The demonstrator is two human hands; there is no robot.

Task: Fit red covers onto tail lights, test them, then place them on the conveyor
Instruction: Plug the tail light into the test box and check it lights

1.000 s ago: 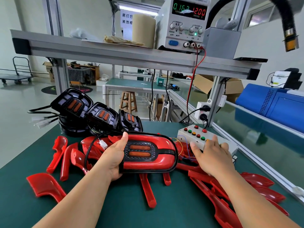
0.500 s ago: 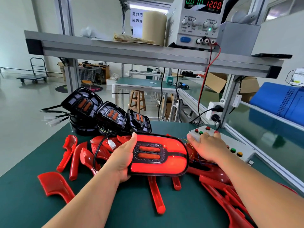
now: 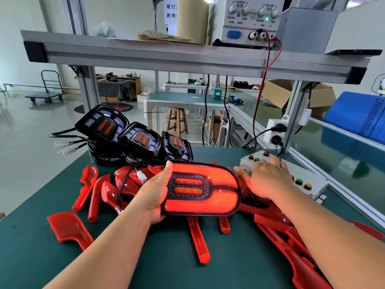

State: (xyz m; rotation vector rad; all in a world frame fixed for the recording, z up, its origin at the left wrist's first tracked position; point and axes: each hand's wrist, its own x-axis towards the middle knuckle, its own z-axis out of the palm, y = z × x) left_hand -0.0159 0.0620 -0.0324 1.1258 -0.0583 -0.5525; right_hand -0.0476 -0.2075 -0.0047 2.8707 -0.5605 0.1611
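everywhere loose red covers (image 3: 91, 190) across green bench mat (image 3: 37, 257), factory floor (image 3: 27, 122) beyond

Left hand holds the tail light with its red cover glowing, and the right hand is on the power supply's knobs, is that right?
Not quite. In the head view the right hand rests on the white button box, not on the power supply. The left hand does hold the tail light, its red cover glowing.
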